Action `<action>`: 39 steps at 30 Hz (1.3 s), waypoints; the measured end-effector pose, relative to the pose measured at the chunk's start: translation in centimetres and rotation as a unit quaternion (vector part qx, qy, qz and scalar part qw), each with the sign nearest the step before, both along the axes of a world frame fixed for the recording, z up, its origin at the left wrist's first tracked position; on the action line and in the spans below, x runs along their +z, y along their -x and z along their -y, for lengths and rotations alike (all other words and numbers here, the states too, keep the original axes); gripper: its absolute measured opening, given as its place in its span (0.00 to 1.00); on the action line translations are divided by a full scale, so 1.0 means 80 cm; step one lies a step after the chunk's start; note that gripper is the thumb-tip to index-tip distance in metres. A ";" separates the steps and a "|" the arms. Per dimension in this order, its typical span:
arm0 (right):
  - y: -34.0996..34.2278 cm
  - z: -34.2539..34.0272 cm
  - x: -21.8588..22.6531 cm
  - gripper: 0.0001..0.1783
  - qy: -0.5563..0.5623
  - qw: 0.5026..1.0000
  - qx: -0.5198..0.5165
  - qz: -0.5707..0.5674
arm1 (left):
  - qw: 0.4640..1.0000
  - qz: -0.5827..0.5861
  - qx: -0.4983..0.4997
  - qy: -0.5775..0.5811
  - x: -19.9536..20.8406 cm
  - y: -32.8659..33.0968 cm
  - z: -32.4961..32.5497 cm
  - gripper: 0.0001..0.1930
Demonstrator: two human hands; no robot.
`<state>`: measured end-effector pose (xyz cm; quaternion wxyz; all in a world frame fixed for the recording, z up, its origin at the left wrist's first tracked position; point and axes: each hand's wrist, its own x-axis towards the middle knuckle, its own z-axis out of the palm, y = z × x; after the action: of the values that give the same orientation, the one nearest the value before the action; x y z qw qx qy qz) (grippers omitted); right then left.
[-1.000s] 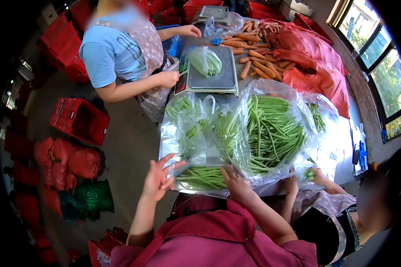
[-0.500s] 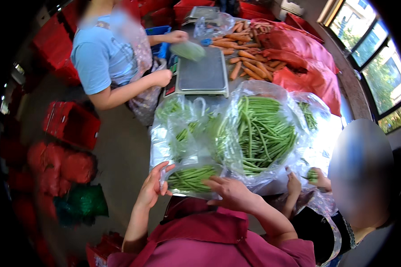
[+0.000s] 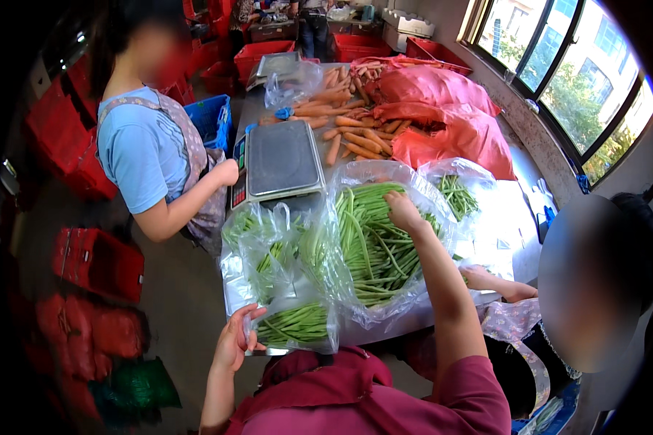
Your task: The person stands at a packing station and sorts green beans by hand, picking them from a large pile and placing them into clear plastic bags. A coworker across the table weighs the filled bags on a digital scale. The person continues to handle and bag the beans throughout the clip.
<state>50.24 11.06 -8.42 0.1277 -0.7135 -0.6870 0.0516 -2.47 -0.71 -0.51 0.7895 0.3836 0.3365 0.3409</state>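
Observation:
At the table's near edge lies a small clear bag of green beans [image 3: 295,323]. My left hand [image 3: 232,339] is at its left side, fingers apart and touching the plastic. A large open clear bag [image 3: 442,217] holds a heap of long green beans [image 3: 374,243] in the middle. Over the far part of that heap, my right hand [image 3: 406,212] has its fingers curled down onto the green beans; the fingertips are partly hidden. More bagged green beans [image 3: 268,250] lie behind the small bag.
A scale [image 3: 283,159] stands beyond the bags, with carrots [image 3: 363,134] and red sacks [image 3: 442,130] behind. One co-worker [image 3: 149,145] stands left by the scale. Another co-worker's hand [image 3: 479,277] is close on the right. Red crates [image 3: 100,262] sit on the left floor.
My right hand has moved from the small bag forward and right to the big heap. My left hand stays by the small bag. The left co-worker no longer holds out a green bundle over the scale.

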 end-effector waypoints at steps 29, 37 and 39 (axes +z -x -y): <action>0.019 -0.059 0.036 0.51 0.182 0.971 -0.017 0.152 | 0.998 -0.053 0.036 0.001 0.009 0.001 0.014 0.34; 0.002 -0.054 0.016 0.53 0.200 0.970 -0.031 0.137 | 0.998 0.002 0.037 0.043 0.003 0.002 0.013 0.29; 0.003 -0.056 0.017 0.53 0.193 0.967 -0.028 0.162 | 0.999 -0.036 0.030 0.027 0.004 -0.001 0.011 0.33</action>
<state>49.97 15.50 -7.06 -0.1238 -0.7427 -0.6551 0.0631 -2.41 -1.61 -0.18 0.7763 0.3640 0.3852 0.3413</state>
